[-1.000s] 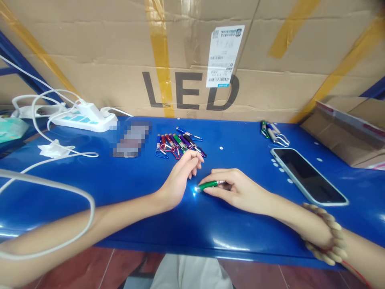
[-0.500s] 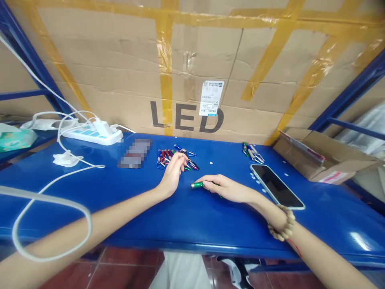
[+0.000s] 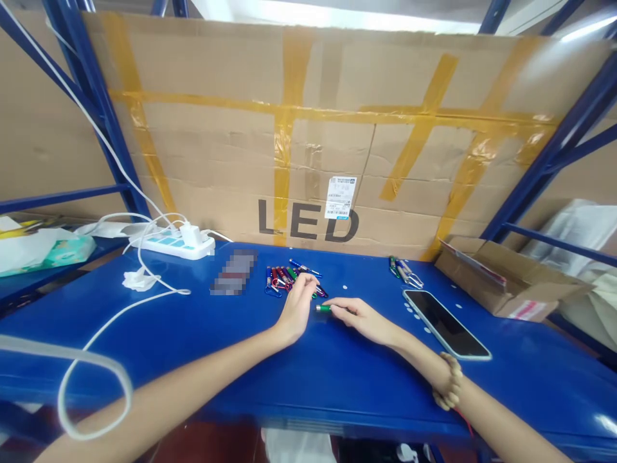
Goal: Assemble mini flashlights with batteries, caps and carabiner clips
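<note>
My right hand (image 3: 362, 319) is closed round a small green keychain flashlight (image 3: 324, 308); its silver end sticks out to the left, and the rest is hidden under my fingers. Just left of it, my left hand (image 3: 297, 310) is raised at the near right side of a row of keychain flashlights (image 3: 279, 278) in blue, red and green. Its fingers are bent and pressed together, and what they hold, if anything, I cannot make out. Behind the row a blue keychain flashlight (image 3: 304, 267) lies at a slant. Several more flashlights with carabiners (image 3: 405, 272) lie at the back right.
A phone (image 3: 447, 325) rests on the blue table (image 3: 308, 392), right of my hands. Behind it stands an open cardboard box (image 3: 496, 283). A power strip (image 3: 176, 244) with looping white cable (image 3: 128, 379) occupies the left. A large taped cardboard sheet (image 3: 231, 161) closes the back.
The camera view has tilted up, so the scene sits lower. My hands have come closer together, the right one bringing the green flashlight nearer to the row.
</note>
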The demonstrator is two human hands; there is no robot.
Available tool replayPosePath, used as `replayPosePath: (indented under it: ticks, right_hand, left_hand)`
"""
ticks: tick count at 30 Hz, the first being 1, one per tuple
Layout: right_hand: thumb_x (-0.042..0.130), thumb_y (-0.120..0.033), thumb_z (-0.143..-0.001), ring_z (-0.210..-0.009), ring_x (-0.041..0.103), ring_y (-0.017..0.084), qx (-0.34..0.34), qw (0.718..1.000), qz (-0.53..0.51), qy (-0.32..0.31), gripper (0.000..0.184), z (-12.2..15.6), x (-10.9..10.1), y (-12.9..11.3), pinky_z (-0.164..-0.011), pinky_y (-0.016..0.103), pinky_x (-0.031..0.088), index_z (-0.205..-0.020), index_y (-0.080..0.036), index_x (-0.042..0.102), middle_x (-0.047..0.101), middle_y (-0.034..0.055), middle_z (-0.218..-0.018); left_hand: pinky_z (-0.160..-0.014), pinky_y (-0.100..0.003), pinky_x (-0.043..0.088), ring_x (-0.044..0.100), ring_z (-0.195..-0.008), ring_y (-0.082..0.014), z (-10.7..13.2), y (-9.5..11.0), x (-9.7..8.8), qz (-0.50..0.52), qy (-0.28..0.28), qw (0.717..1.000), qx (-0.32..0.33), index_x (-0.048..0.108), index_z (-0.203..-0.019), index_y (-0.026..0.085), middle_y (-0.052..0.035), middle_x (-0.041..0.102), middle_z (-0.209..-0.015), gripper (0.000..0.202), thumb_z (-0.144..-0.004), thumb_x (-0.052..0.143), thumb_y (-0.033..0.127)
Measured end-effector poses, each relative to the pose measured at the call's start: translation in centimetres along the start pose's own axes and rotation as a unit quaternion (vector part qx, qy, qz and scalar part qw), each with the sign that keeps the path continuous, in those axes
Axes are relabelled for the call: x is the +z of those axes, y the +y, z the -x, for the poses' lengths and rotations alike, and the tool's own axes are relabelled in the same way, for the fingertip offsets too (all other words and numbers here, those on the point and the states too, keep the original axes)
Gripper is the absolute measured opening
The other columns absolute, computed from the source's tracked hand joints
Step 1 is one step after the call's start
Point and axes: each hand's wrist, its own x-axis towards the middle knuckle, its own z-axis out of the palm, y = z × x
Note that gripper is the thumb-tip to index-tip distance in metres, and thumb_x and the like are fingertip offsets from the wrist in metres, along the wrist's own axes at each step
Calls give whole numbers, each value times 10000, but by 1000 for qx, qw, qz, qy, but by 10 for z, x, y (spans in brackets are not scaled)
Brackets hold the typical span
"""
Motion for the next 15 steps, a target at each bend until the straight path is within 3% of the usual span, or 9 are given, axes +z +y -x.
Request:
replayPosePath:
  ticks: [3, 6, 10, 13, 14, 15]
  right_hand:
    - [380, -491, -910, -626, 496, 104, 25, 999, 1, 27, 476, -3, -3, 3, -601, 250, 447, -1191, -148, 553, 575, 23, -795]
    - [399, -383, -923, -576, 481, 73, 61, 997, 8, 44, 374, -5, -9, 6, -532, 210, 431, -1221, -175, 487, 553, -5, -791]
    - [353, -276, -953, -560, 517, 63, 148, 983, 58, 92, 272, -10, -24, 14, -474, 194, 439, -1199, -199, 440, 581, 0, -859]
    - [453, -291, -935, -660, 578, 94, 235, 957, 126, 114, 240, -16, -45, 22, -563, 242, 505, -1117, -151, 524, 605, 31, -905]
    - [491, -305, -921, -732, 598, 115, 260, 946, 152, 119, 250, -18, -53, 25, -625, 274, 524, -1103, -143, 546, 610, 46, -950]
    - [517, -316, -908, -810, 607, 137, 278, 935, 179, 127, 265, -20, -62, 27, -689, 310, 532, -1103, -142, 559, 608, 59, -1010]
  left_hand:
    - [-794, -284, 362, 446, -826, -158, 4, 16, -2, -23, -11, 998, 61, 444, -845, 202, -17, 457, -859, 115, -878, 379, 290]
    - [-815, -299, 369, 449, -856, -167, 7, 28, -2, -55, -20, 991, 124, 437, -872, 201, -36, 462, -894, 149, -907, 336, 304]
    - [-798, -319, 390, 464, -851, -175, 1, 26, -8, -113, 12, 983, 143, 442, -885, 200, -46, 482, -880, 166, -918, 311, 298]
    - [-759, -336, 398, 468, -804, -178, -5, 27, -17, -152, 8, 974, 167, 449, -875, 195, -43, 485, -834, 171, -914, 310, 285]
    - [-756, -342, 394, 468, -785, -176, -5, 29, -20, -165, -11, 968, 189, 463, -847, 193, -39, 495, -813, 162, -903, 339, 280]
    - [-746, -350, 387, 470, -772, -176, -1, 34, -22, -214, -55, 944, 246, 472, -816, 187, -42, 511, -800, 172, -898, 341, 264]
